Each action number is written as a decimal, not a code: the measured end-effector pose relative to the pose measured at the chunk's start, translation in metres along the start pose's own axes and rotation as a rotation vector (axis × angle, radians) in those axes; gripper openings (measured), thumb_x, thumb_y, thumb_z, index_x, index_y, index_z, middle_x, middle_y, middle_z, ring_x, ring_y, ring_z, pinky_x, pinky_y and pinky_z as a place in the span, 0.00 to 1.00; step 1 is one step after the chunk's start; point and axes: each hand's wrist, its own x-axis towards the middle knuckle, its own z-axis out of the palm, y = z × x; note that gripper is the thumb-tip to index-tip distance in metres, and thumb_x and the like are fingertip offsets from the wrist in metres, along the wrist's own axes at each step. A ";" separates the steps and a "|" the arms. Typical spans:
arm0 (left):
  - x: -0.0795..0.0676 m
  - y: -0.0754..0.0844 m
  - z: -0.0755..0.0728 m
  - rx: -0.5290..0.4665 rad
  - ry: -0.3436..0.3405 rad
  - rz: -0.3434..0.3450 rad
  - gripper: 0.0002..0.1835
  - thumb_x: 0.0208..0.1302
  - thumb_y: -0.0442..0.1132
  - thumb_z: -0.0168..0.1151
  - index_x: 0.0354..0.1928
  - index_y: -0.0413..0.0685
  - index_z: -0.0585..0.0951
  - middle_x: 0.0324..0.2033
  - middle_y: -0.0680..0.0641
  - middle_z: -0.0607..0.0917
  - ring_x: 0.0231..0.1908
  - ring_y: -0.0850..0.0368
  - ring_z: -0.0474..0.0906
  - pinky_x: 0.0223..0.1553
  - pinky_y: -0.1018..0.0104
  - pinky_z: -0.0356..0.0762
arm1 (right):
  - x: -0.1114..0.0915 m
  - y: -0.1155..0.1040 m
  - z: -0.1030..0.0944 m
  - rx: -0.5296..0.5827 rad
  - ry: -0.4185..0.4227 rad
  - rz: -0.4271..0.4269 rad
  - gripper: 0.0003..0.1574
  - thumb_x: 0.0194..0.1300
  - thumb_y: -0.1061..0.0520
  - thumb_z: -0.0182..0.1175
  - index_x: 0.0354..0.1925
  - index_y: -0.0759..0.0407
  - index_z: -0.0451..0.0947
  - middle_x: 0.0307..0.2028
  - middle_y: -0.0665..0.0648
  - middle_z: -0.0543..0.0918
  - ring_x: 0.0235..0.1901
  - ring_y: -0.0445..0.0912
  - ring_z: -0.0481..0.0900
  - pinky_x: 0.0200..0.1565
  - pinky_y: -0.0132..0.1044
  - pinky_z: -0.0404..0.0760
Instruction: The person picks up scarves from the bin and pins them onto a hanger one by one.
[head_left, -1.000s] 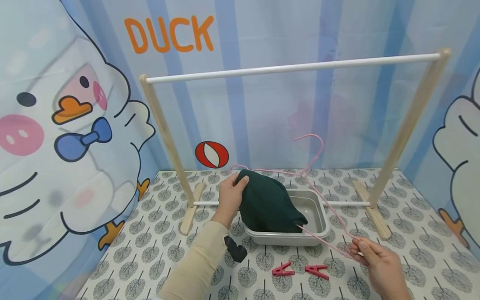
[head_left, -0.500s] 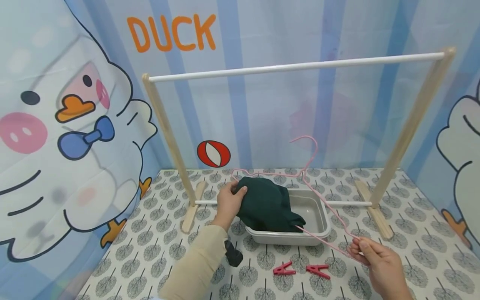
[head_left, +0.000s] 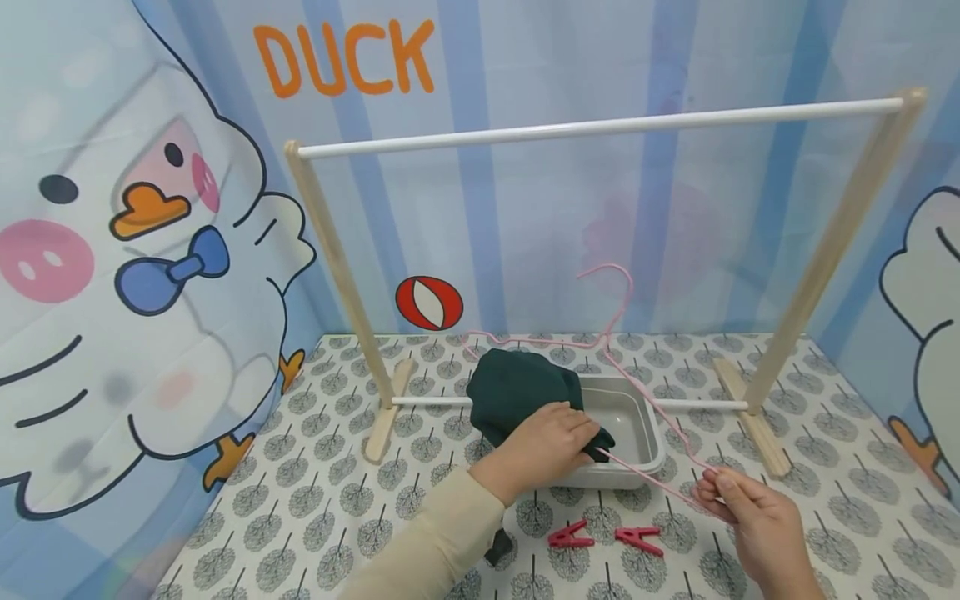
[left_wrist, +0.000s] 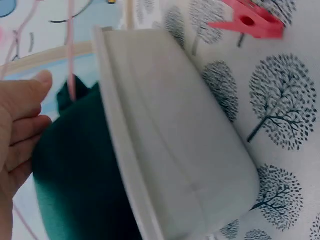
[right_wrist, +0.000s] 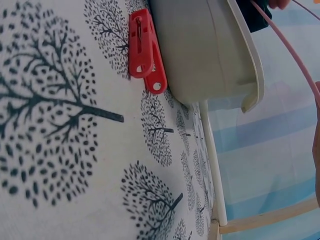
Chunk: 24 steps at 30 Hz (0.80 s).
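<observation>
In the head view a dark green cloth (head_left: 517, 383) hangs bunched over the lower bar of a pink wire hanger (head_left: 631, 292), above a pale grey basin (head_left: 600, 478). My left hand (head_left: 543, 446) rests on the cloth's right end, close to where the hanger bar comes out. In the left wrist view, that hand's thumb (left_wrist: 44, 79) stands apart from its fingers, which touch the green cloth (left_wrist: 82, 170); fingertips are partly hidden. At lower right my right hand (head_left: 761, 521) pinches the hanger's right corner, keeping the hanger tilted with its hook upward.
Two red clothespins (head_left: 572, 536) lie on the tree-patterned tablecloth (head_left: 420, 533) in front of the basin. Behind it stands a rack with wooden posts (head_left: 341, 271) and a white top rod (head_left: 600, 129). A printed duck curtain (head_left: 540, 225) encloses the table.
My left hand has left the cloth's upper left end and moved right and down to its right end. The cloth sagged lower over the basin. My right hand keeps its hold on the hanger.
</observation>
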 end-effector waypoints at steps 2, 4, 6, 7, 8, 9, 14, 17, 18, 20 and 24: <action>0.004 0.002 0.003 0.037 -0.050 -0.026 0.23 0.63 0.52 0.57 0.57 0.52 0.76 0.53 0.54 0.79 0.58 0.62 0.71 0.64 0.67 0.58 | 0.000 0.000 0.001 -0.008 0.011 0.000 0.20 0.69 0.69 0.44 0.41 0.55 0.83 0.34 0.52 0.85 0.35 0.39 0.84 0.38 0.28 0.79; 0.007 0.002 0.006 0.063 -0.076 -0.045 0.23 0.64 0.53 0.56 0.57 0.52 0.76 0.54 0.55 0.79 0.58 0.62 0.71 0.65 0.67 0.57 | 0.001 -0.001 0.002 -0.014 0.022 0.003 0.20 0.69 0.69 0.44 0.40 0.55 0.83 0.33 0.52 0.85 0.34 0.39 0.84 0.37 0.28 0.79; 0.010 0.003 0.009 0.092 -0.089 -0.052 0.21 0.64 0.53 0.55 0.56 0.53 0.76 0.53 0.55 0.79 0.57 0.62 0.71 0.65 0.66 0.58 | 0.001 -0.002 0.003 -0.014 0.027 0.003 0.20 0.69 0.69 0.45 0.40 0.55 0.83 0.33 0.51 0.85 0.34 0.39 0.84 0.37 0.28 0.79; 0.011 0.002 0.010 0.100 -0.093 -0.055 0.20 0.65 0.53 0.55 0.55 0.54 0.77 0.52 0.56 0.80 0.56 0.63 0.72 0.64 0.66 0.58 | 0.001 -0.002 0.004 -0.008 0.025 0.002 0.20 0.69 0.69 0.45 0.40 0.55 0.83 0.33 0.51 0.85 0.34 0.39 0.84 0.37 0.28 0.79; 0.011 0.002 0.012 0.104 -0.090 -0.058 0.19 0.65 0.52 0.55 0.54 0.55 0.78 0.51 0.57 0.80 0.55 0.63 0.73 0.64 0.66 0.59 | 0.002 -0.003 0.005 -0.003 0.023 0.001 0.20 0.69 0.69 0.45 0.40 0.55 0.83 0.33 0.51 0.85 0.34 0.39 0.84 0.38 0.28 0.79; 0.012 0.002 0.013 0.113 -0.083 -0.058 0.17 0.64 0.52 0.56 0.52 0.56 0.79 0.49 0.57 0.81 0.54 0.64 0.74 0.63 0.66 0.60 | 0.002 -0.003 0.005 0.002 0.019 -0.003 0.20 0.69 0.69 0.45 0.40 0.56 0.83 0.33 0.51 0.85 0.34 0.39 0.84 0.38 0.28 0.79; 0.012 0.001 0.021 0.130 -0.005 -0.045 0.09 0.64 0.49 0.57 0.38 0.59 0.84 0.38 0.59 0.85 0.43 0.66 0.78 0.58 0.67 0.65 | 0.003 -0.003 0.009 0.012 0.017 -0.023 0.19 0.68 0.69 0.45 0.40 0.58 0.83 0.33 0.53 0.85 0.34 0.39 0.84 0.37 0.29 0.79; 0.011 -0.001 0.024 0.104 0.020 -0.028 0.08 0.65 0.48 0.57 0.33 0.59 0.84 0.33 0.60 0.85 0.38 0.67 0.79 0.53 0.69 0.67 | 0.004 -0.002 0.010 0.006 0.020 -0.033 0.19 0.68 0.70 0.46 0.39 0.58 0.83 0.32 0.53 0.85 0.33 0.39 0.84 0.37 0.29 0.79; 0.011 -0.003 0.024 0.085 0.019 -0.022 0.08 0.65 0.47 0.57 0.32 0.58 0.84 0.32 0.60 0.85 0.37 0.67 0.79 0.51 0.70 0.67 | 0.004 -0.002 0.010 0.004 0.021 -0.034 0.19 0.68 0.70 0.46 0.39 0.58 0.83 0.32 0.52 0.85 0.33 0.39 0.84 0.36 0.29 0.79; 0.010 -0.005 0.024 0.048 0.013 -0.012 0.07 0.64 0.46 0.58 0.32 0.59 0.84 0.32 0.60 0.85 0.35 0.67 0.79 0.48 0.71 0.68 | 0.004 -0.002 0.010 0.001 0.021 -0.035 0.20 0.68 0.71 0.45 0.39 0.58 0.83 0.32 0.52 0.85 0.33 0.39 0.84 0.36 0.29 0.79; 0.010 -0.009 0.021 0.021 -0.016 -0.015 0.06 0.63 0.46 0.59 0.34 0.59 0.84 0.32 0.60 0.85 0.34 0.67 0.79 0.45 0.71 0.70 | 0.005 -0.003 0.010 -0.031 0.027 -0.023 0.19 0.68 0.70 0.46 0.38 0.57 0.83 0.31 0.52 0.85 0.32 0.39 0.84 0.36 0.29 0.80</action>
